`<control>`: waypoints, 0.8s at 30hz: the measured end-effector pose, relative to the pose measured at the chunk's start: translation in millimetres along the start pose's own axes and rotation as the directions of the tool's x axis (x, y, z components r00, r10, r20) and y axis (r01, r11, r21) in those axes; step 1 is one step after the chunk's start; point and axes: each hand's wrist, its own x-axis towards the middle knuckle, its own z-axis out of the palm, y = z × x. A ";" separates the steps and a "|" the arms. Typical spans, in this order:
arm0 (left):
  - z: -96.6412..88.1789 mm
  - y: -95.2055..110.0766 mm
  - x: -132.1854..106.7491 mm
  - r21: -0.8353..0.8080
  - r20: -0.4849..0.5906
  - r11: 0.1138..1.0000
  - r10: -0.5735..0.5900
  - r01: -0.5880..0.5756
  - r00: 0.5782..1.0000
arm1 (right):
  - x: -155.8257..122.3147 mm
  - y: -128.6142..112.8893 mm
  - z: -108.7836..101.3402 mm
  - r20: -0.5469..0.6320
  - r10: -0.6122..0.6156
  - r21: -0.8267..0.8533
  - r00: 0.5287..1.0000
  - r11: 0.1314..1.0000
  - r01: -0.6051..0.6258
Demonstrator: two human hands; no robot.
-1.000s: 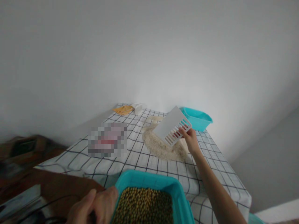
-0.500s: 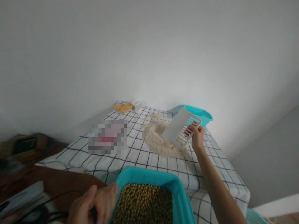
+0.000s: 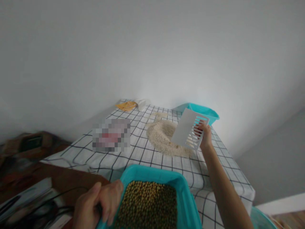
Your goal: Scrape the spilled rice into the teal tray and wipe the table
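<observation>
My right hand [image 3: 206,135] is closed round the slotted end of a flat white plastic board [image 3: 184,129]. The board is tilted, its solid end over the pale grain heap [image 3: 158,138] on the table; whether it touches the grains I cannot tell. Near me is a teal plastic tub [image 3: 154,170] filled with small round yellow-green beans [image 3: 145,203]. My left hand [image 3: 108,198] grips the tub's left rim, its fingers closed over the edge. Something dark shows beneath that hand, too hidden to name.
A white, black-checked cloth [image 3: 138,152] covers the table. Behind my right hand stands another teal tub [image 3: 205,111]. A yellow cloth [image 3: 126,106] lies at the back left, a blurred-out item [image 3: 111,135] nearer. Papers and cables clutter the lower left; a teal container [image 3: 260,219] is at lower right.
The white board has shifted slightly right and turned a little in my right hand's grip. My left hand remains on the tub's rim. The whole view has shifted slightly.
</observation>
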 end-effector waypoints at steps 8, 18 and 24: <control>22.8 10.1 -5.5 -0.232 -0.081 0.973 -0.018 -0.002 0.997 | -2.3 -2.0 -1.4 0.026 -0.007 -0.058 1.000 0.998 0.008; 13.4 3.7 -7.2 -0.273 0.026 0.961 0.051 -0.042 0.998 | -7.0 3.0 3.4 0.205 0.051 0.095 0.977 0.993 -0.072; 21.2 9.2 -5.6 -0.275 -0.013 0.959 0.073 -0.074 0.997 | -7.4 3.0 6.4 0.066 0.031 0.057 0.997 0.998 -0.034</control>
